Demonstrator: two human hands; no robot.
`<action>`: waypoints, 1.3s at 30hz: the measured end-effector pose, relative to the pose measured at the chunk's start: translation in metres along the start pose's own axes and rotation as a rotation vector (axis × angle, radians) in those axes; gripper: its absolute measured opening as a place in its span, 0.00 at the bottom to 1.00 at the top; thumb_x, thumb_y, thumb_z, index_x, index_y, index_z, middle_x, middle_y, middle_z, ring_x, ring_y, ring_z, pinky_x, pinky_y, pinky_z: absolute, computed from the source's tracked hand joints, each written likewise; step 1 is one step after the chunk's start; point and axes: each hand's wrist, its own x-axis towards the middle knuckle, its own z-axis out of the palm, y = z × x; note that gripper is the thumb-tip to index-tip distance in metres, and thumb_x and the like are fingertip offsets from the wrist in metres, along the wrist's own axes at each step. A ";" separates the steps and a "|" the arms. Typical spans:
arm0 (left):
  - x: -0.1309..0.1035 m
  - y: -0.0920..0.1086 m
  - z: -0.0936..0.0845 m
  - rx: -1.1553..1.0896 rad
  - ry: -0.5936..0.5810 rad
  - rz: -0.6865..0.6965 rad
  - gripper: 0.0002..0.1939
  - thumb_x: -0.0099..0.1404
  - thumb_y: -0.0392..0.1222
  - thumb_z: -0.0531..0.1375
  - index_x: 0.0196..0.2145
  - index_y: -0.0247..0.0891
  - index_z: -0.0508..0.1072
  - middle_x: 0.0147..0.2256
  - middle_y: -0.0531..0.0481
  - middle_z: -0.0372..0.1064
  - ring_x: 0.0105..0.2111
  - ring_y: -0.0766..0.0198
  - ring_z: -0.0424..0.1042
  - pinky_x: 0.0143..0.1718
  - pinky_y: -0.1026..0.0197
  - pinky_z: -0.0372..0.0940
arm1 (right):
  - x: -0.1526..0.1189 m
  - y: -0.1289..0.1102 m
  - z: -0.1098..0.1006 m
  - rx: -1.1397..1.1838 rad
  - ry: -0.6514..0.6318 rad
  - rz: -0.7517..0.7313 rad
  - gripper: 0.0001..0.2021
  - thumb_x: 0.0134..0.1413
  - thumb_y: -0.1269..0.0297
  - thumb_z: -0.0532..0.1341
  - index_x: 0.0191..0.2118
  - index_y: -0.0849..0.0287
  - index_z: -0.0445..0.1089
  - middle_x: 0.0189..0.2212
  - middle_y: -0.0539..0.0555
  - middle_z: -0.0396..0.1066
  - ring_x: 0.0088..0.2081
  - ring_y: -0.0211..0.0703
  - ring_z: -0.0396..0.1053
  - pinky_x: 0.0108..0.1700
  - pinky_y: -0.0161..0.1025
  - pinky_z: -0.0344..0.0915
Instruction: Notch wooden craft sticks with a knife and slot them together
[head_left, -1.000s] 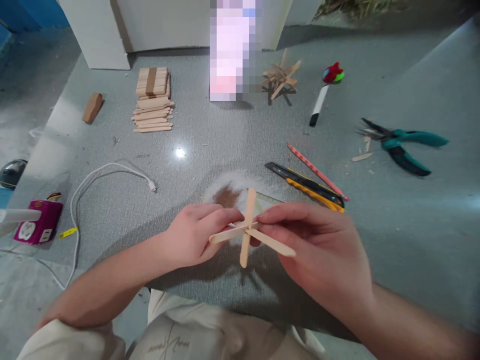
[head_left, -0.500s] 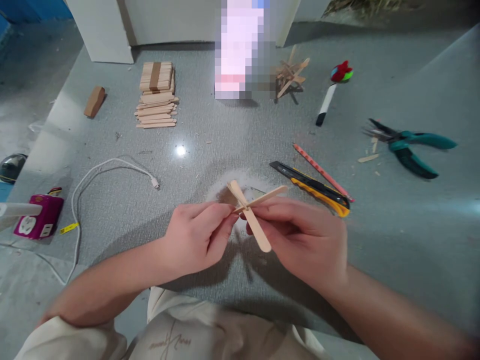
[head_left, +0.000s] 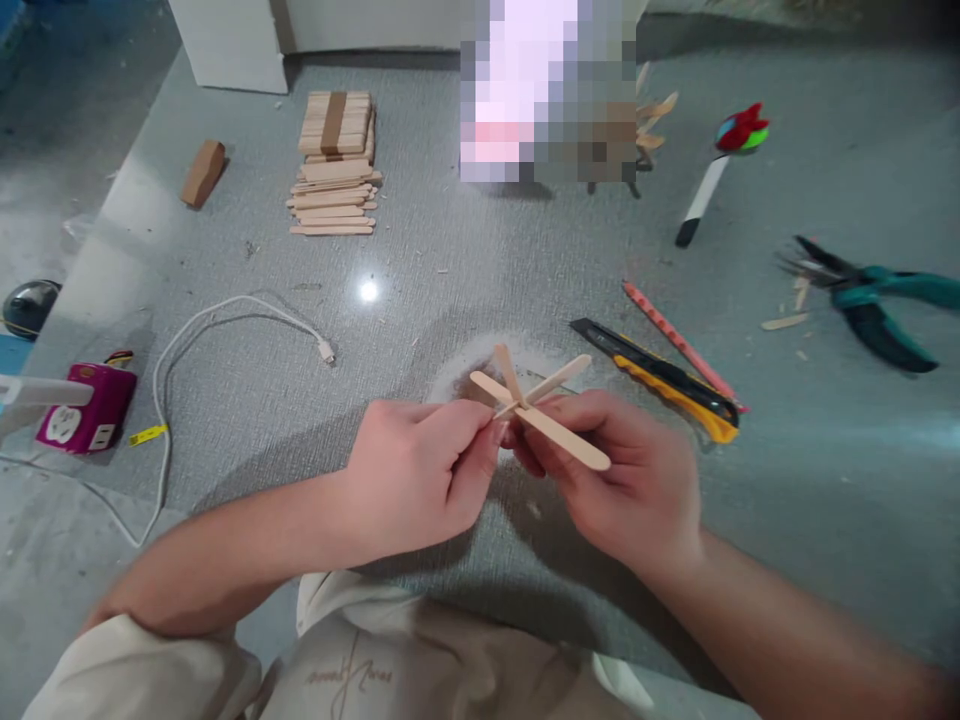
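Note:
Several pale wooden craft sticks (head_left: 564,436) cross one another between my two hands. My left hand (head_left: 427,470) pinches the left end of the crossed sticks between thumb and index finger. From the other side, my right hand (head_left: 630,470) grips them near the crossing, its lower fingers partly hidden beneath. One broad stick slants down to the right over my right fingers, and others point up and up-right. Below the sticks lies a pale powdery patch (head_left: 469,362) on the grey table (head_left: 420,330).
Beyond my right hand lie a yellow-black utility knife (head_left: 652,375), a red pencil (head_left: 679,343) and teal pliers (head_left: 862,300). Stacked sticks (head_left: 335,125), a brown block (head_left: 203,174) and a marker (head_left: 702,200) are farther back. A white cable (head_left: 161,385) and purple socket box (head_left: 88,405) are left.
The broad stick has swung so its near end points more to the right, and another stick now shows at upper left. The table objects have shifted in view, mostly rightward.

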 end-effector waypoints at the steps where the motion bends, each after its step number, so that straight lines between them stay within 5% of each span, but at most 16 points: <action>1: 0.000 0.000 0.000 -0.006 -0.002 -0.008 0.13 0.71 0.35 0.54 0.29 0.35 0.72 0.17 0.58 0.62 0.17 0.73 0.59 0.20 0.68 0.54 | -0.001 0.002 -0.001 -0.018 -0.009 -0.010 0.05 0.61 0.70 0.62 0.38 0.51 0.73 0.31 0.49 0.79 0.30 0.39 0.76 0.30 0.35 0.74; 12: 0.002 -0.002 -0.001 -0.108 -0.056 -0.041 0.13 0.70 0.34 0.54 0.26 0.35 0.68 0.18 0.58 0.56 0.18 0.74 0.54 0.20 0.68 0.50 | 0.003 0.002 -0.006 -0.186 -0.068 -0.142 0.10 0.58 0.76 0.60 0.37 0.51 0.71 0.34 0.50 0.80 0.35 0.42 0.79 0.34 0.38 0.75; 26: 0.008 -0.018 0.005 -0.389 -0.051 0.086 0.08 0.72 0.33 0.55 0.35 0.35 0.72 0.26 0.53 0.72 0.25 0.72 0.72 0.28 0.71 0.66 | 0.005 -0.029 -0.017 -0.500 -0.074 -0.305 0.10 0.59 0.73 0.62 0.41 0.48 0.73 0.39 0.49 0.82 0.39 0.44 0.81 0.39 0.37 0.79; 39: 0.004 -0.025 0.014 -0.444 -0.026 0.100 0.08 0.72 0.34 0.56 0.36 0.37 0.74 0.28 0.52 0.73 0.27 0.71 0.72 0.29 0.69 0.66 | 0.000 -0.038 -0.018 -0.606 -0.088 -0.359 0.08 0.62 0.73 0.59 0.38 0.52 0.71 0.34 0.51 0.80 0.35 0.42 0.79 0.34 0.36 0.75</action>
